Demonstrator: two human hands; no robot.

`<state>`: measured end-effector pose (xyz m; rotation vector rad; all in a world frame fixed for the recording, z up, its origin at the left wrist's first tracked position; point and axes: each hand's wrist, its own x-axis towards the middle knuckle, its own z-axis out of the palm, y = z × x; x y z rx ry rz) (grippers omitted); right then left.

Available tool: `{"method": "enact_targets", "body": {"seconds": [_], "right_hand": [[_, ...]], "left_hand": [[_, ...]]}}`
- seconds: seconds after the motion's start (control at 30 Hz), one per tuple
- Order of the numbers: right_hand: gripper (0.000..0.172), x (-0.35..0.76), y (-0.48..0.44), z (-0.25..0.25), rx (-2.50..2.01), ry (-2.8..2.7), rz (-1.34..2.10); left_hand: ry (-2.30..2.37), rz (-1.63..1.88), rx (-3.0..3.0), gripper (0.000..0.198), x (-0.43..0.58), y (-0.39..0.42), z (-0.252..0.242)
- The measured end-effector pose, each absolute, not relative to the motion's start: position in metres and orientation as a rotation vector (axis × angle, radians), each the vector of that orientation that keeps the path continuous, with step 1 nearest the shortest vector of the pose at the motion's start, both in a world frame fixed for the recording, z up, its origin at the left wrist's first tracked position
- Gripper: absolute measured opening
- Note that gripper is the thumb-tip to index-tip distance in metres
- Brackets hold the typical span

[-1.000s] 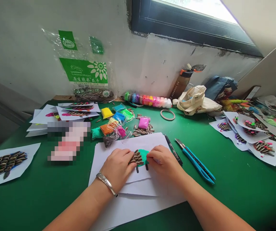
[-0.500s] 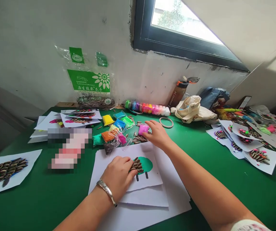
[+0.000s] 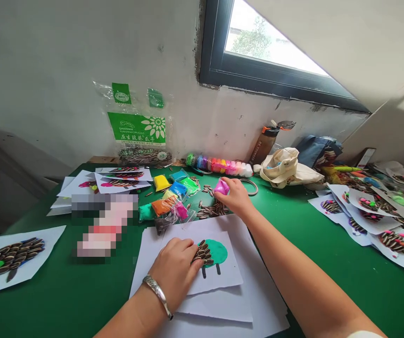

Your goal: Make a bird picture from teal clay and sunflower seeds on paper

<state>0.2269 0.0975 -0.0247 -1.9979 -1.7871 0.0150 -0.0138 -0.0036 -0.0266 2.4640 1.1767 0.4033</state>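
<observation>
Our right hand (image 3: 237, 196) pinches a pink clay packet (image 3: 222, 187)

Our seed picture (image 3: 213, 277) lies on some white sheets (image 3: 263, 293) on the green surface (image 3: 314, 244). It has a green clay oval (image 3: 219, 252) on it, with two little black legs (image 3: 218, 269) below. Brown sunflower seeds (image 3: 204, 253) cover the left part of the oval that we can see.

Our left hand (image 3: 177, 263) lies on the left side of the seed picture. It is loosely spread, with the thumb a little apart from the first finger, and its tips touch the seeds. We wear a silver bracelet (image 3: 157, 294) on that arm.

Our right hand is stretched out behind the seed picture. Its thumb and fingers are close together, holding the pink packet. A seed pile (image 3: 209, 211) is under it, and we cannot tell if the packet touches those seeds.

Behind the seed picture and to the left, we see a yellow packet (image 3: 161, 183), an orange packet (image 3: 164, 205) and more colors. Farther back on that side, a big seed bag (image 3: 138, 129) is against the wall. Back and to the right of the seed picture are a brown bottle (image 3: 263, 144) and a cream cloth bag (image 3: 281, 170). Far to its left is a blue-edged picture (image 3: 11, 260) full of seeds.
</observation>
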Motion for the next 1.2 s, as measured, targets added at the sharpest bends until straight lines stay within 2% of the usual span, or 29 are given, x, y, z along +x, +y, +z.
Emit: {"method": "enact_targets", "body": {"seconds": [0.17,0.33,0.43,0.6,0.73,0.9,1.03,1.2], "right_hand": [[0.040,0.242,0.101,-0.029,-2.090,-1.763,0.064],[0.048,0.215,0.125,-0.020,-1.803,-2.015,0.154],[0.046,0.191,0.158,-0.017,-1.620,-2.202,0.247],[0.051,0.169,0.198,-0.024,-1.511,-2.353,0.358],[0.056,0.175,0.180,-0.026,-1.433,-2.425,0.473],[0.047,0.200,0.129,-0.015,-1.322,-2.444,0.636],[0.051,0.221,0.105,-0.013,-1.385,-2.107,0.744],[0.056,0.239,0.106,-0.023,-1.543,-1.945,0.688]], "left_hand": [[1.181,0.391,2.457,0.020,-0.014,-0.004,-0.025],[1.183,0.350,2.438,0.020,-0.013,-0.004,-0.019],[1.186,0.360,2.421,0.019,-0.014,-0.004,-0.023],[1.198,0.469,2.422,0.017,-0.017,-0.003,-0.038],[1.199,0.474,2.424,0.018,-0.016,-0.003,-0.040],[1.192,0.385,2.436,0.018,-0.014,-0.003,-0.028],[1.195,0.345,2.446,0.020,-0.014,-0.002,-0.022],[1.185,0.307,2.450,0.020,-0.013,-0.002,-0.021]]}}
